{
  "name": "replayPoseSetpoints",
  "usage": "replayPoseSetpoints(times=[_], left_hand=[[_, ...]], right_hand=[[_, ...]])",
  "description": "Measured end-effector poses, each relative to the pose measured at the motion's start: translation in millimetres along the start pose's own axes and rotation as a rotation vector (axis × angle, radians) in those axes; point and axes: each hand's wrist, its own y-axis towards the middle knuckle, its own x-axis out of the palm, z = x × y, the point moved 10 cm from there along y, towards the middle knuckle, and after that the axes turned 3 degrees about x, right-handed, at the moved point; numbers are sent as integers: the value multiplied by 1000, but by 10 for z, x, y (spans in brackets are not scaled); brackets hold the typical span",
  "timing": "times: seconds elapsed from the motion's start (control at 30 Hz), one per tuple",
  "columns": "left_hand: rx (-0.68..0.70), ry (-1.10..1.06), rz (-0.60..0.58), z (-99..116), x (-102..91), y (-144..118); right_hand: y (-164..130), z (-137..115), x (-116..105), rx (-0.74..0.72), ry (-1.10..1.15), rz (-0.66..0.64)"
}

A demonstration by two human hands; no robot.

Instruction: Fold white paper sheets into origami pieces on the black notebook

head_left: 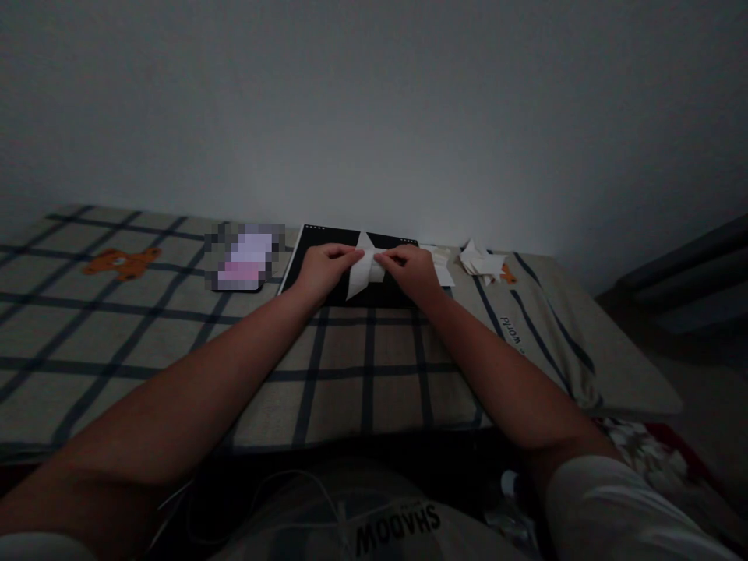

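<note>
One folded strip of white paper (365, 270) lies over a single black board (327, 261) on the checked bed cover (175, 327), and both hands pinch it: the left hand (323, 267) grips its left end, the right hand (413, 270) its right end. Just right of the board sits one small heap of folded white paper pieces (482, 263), too dim to count. To the left lie one blurred phone (244, 259) and one orange bear patch (121, 262).
</note>
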Motion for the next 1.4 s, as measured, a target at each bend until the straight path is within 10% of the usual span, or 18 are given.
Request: replayPoseSetpoints(times=[0.37,1.4], left_hand=[[-67,-145,-114,-84,139,7],[-77,56,-129,-22,92,-18]], right_hand=[[-43,174,237,252,335,-157],[-41,365,324,381,508,-192]])
